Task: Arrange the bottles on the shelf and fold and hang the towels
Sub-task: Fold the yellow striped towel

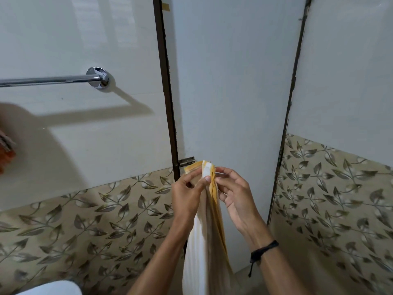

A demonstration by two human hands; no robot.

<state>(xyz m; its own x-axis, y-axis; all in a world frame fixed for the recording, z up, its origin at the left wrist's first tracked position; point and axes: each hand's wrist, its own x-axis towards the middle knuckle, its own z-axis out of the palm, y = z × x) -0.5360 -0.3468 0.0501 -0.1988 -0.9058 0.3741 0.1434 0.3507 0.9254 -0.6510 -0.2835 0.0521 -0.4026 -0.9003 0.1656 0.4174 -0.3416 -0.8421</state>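
A white towel with yellow-orange edging (202,241) hangs folded lengthwise in front of me, its top end held up near the door's lower hinge. My left hand (188,193) pinches the top corner from the left, thumb on the cloth. My right hand (232,193) pinches the same top edge from the right; a black band sits on that wrist. A chrome towel rail (51,80) is fixed to the wall at upper left, bare along its visible length. No bottles or shelf are in view.
An orange and grey cloth (5,149) shows at the far left edge below the rail. A white door with a dark frame (168,99) stands straight ahead. Leaf-patterned tiles (95,220) cover the lower walls. A white rounded object (55,289) sits at bottom left.
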